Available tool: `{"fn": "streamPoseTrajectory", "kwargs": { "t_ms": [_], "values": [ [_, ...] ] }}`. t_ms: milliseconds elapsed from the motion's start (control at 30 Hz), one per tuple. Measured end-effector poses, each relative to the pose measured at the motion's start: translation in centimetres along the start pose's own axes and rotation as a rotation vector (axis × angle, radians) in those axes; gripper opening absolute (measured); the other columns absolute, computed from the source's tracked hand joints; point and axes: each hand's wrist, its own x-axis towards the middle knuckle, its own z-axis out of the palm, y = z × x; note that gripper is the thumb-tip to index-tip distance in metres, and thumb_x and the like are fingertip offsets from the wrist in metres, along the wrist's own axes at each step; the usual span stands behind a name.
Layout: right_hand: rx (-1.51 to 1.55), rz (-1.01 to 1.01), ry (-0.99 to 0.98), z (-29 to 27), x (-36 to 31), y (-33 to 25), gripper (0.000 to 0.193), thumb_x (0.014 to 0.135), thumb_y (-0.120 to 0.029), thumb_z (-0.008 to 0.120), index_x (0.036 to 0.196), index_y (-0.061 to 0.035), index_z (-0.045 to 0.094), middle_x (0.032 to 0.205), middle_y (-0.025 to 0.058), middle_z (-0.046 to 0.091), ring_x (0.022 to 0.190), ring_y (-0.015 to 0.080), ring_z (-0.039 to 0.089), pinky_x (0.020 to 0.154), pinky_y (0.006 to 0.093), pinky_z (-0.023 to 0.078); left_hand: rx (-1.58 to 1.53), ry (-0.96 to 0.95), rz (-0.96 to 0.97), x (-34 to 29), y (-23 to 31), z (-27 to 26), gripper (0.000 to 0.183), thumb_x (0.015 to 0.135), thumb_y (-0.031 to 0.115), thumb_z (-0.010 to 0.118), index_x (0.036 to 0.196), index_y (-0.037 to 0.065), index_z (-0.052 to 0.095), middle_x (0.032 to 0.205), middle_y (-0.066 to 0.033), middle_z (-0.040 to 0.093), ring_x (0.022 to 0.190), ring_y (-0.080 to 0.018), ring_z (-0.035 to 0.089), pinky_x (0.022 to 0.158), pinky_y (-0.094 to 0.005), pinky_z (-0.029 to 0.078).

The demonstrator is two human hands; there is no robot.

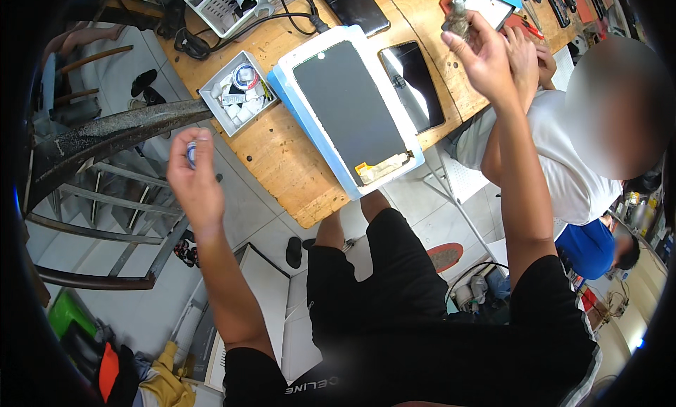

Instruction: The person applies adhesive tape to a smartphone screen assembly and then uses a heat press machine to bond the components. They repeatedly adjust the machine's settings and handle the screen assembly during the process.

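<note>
My left hand (195, 174) is off the table's left side, fingers curled round a small round blue-and-white thing (191, 154), mostly hidden. Over the far right of the table, my right hand (486, 58) pinches a small greyish-brown, rough-looking thing (459, 21) between thumb and fingers; its kind is unclear. Between my hands lies a dark display panel (345, 104) with a ribbon flex (384, 169) at its near end. It rests on a white-and-blue slab (285, 90). Nearest my left hand on the table is a white tray (216, 116) holding small white pieces and a round tin (246, 76).
A black glossy phone-like device (415, 86) lies right of the slab; another dark one (352, 9) sits behind. A white basket (211, 13) with cables stands far left. At right, a seated person in white (556, 146) has hands beside mine. Hand tools (553, 5) lie far right.
</note>
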Motion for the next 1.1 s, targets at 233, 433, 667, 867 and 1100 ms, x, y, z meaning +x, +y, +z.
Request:
{"fn": "streamPoseTrajectory", "kwargs": {
  "t_ms": [233, 433, 667, 867, 1100],
  "values": [
    [0.208, 0.001, -0.083, 4.8, -3.4, -3.6, 0.036, 0.094, -0.009, 0.076, 0.124, 0.0011, 0.059, 0.102, 0.0037, 0.065, 0.093, 0.0107, 0.062, 0.087, 0.0273, 0.051, 0.021, 0.192, -0.053, 2.7, -2.7, -4.2, 0.014, 0.102, 0.021, 0.068, 0.102, 0.007, 0.066, 0.077, 0.0109, 0.046, 0.068, -0.0003, 0.037, 0.059, -0.0208, 0.028],
    [0.05, -0.094, -0.141, 3.8, -3.6, -2.6, 0.035, 0.091, -0.008, 0.076, 0.12, 0.0012, 0.06, 0.103, 0.0071, 0.066, 0.093, 0.0117, 0.063, 0.084, 0.0275, 0.052, 0.002, 0.318, -0.155, 0.8, -3.8, -2.5, 0.013, 0.104, 0.022, 0.064, 0.103, 0.009, 0.064, 0.076, 0.0101, 0.045, 0.066, -0.0009, 0.037, 0.059, -0.0213, 0.031],
    [0.06, -0.019, 0.225, -3.1, 3.0, 2.0, 0.041, 0.095, -0.015, 0.077, 0.129, 0.0041, 0.061, 0.106, 0.0063, 0.071, 0.097, 0.0125, 0.064, 0.083, 0.0267, 0.053, -0.113, -0.092, -0.095, -1.6, 1.0, 4.9, 0.013, 0.103, 0.019, 0.067, 0.105, 0.006, 0.063, 0.082, 0.0078, 0.051, 0.071, -0.0022, 0.041, 0.064, -0.021, 0.036],
    [0.005, 0.023, 0.388, -5.8, 5.0, 3.5, 0.031, 0.096, -0.017, 0.076, 0.117, 0.0026, 0.063, 0.094, 0.0026, 0.069, 0.076, 0.0077, 0.06, 0.065, 0.0239, 0.051, -0.139, -0.302, -0.069, -2.3, 3.9, 8.5, 0.012, 0.1, 0.012, 0.07, 0.097, 0.003, 0.062, 0.086, 0.0048, 0.059, 0.08, -0.003, 0.049, 0.071, -0.0213, 0.041],
    [0.001, 0.109, 0.373, -4.2, 1.7, 2.2, 0.026, 0.097, -0.012, 0.074, 0.115, 0.0021, 0.062, 0.093, 0.0013, 0.068, 0.075, 0.0062, 0.059, 0.064, 0.0223, 0.047, -0.18, -0.277, -0.05, -0.2, 3.9, 7.6, 0.012, 0.1, 0.012, 0.071, 0.097, 0.005, 0.062, 0.081, 0.0073, 0.056, 0.073, -0.0004, 0.045, 0.067, -0.0176, 0.037]
  ]
}}
